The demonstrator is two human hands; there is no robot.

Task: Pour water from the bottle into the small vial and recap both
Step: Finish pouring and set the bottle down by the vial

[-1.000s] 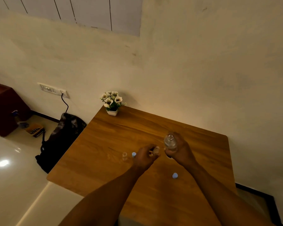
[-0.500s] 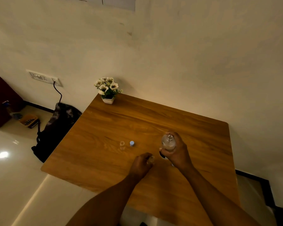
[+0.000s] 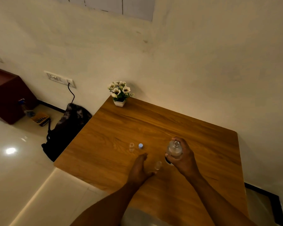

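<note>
With the right hand gripping the uncapped bottle upright on the table, and the left hand spread open beside the small vial (apparently released), steady the vial before tilting.

A wooden table stands against a cream wall, with a small potted flower plant at its far corner. On the glossy pale floor lie a dark bag and a maroon cabinet, under a wall socket strip.
</note>
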